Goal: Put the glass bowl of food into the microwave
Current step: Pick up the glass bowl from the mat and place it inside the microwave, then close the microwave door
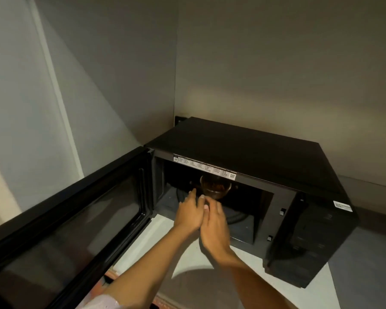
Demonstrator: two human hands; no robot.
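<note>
Glass bowl sits inside the microwave, just beyond my fingertips. My left hand and right hand are spread and empty, touching each other; door open for access.

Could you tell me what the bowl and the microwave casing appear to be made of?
Bowl: clear glass, apparently; the brown food shows through its wall. Microwave casing: dark matte, probably painted metal, with no sharp reflections. Its door window looks glossy, glass or plastic.
</note>
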